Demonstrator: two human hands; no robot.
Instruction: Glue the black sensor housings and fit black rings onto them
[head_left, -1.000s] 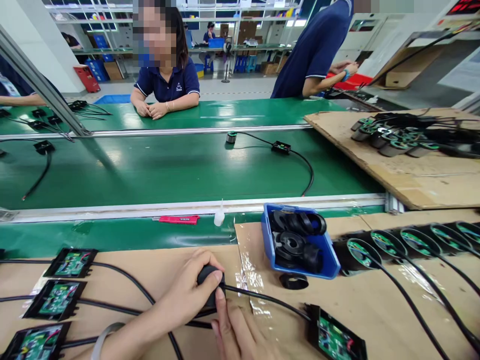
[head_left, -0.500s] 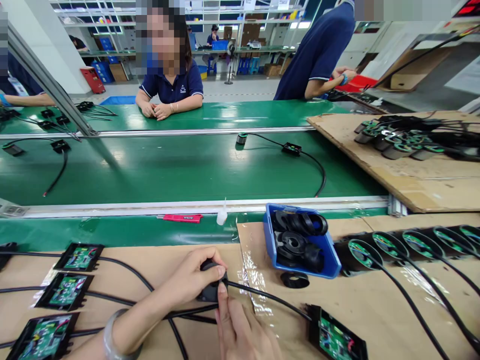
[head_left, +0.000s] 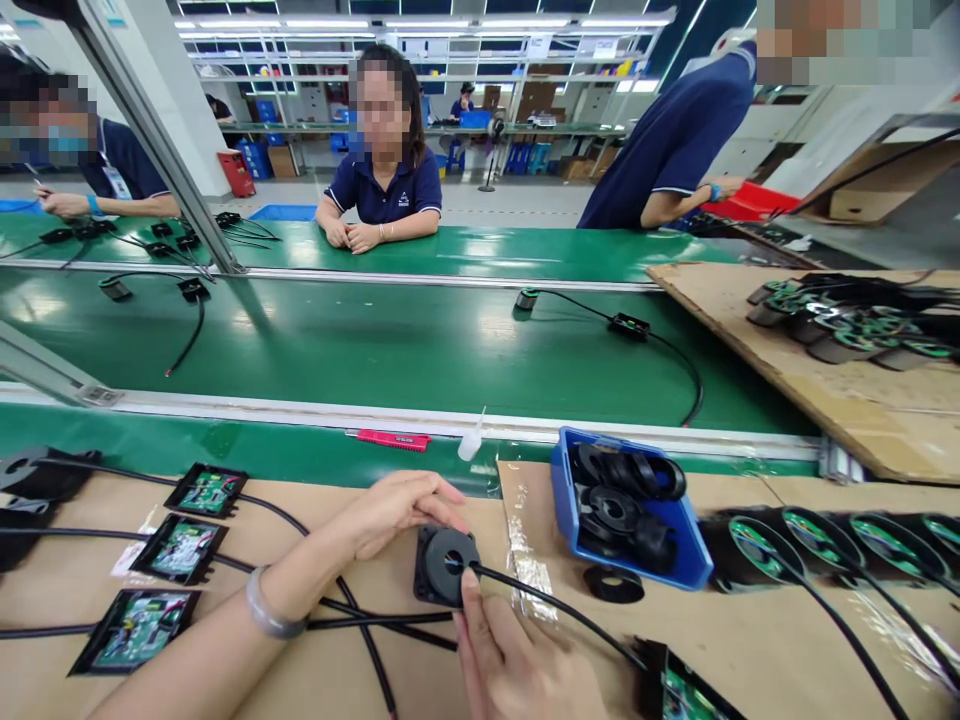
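Note:
A black round housing on a square base (head_left: pixel 442 565) sits on the cardboard in front of me, with a ring-shaped disc on top. A black cable (head_left: pixel 547 602) leaves its right edge and runs to an open box with a green circuit board (head_left: pixel 679 695). My right hand (head_left: pixel 521 655) grips the housing's near right edge, its index fingertip beside the cable. My left hand (head_left: pixel 405 512), a bracelet on its wrist, is open, with fingers stretched over the housing's far side. Whether those fingertips touch it I cannot tell.
Right of the housing stands a blue bin (head_left: pixel 634 510) of black rings, with one loose ring (head_left: pixel 613 583) beside it. Cabled black cylinders (head_left: pixel 765 550) line the right. Circuit-board boxes (head_left: pixel 180 548) lie left. A red cutter (head_left: pixel 394 440) and white bottle (head_left: pixel 471 440) lie beyond. Co-workers sit and stand opposite.
My left hand has let go of the housing and its fingers have straightened, uncovering the disc. My right hand stays at the near edge. The whole view has shifted.

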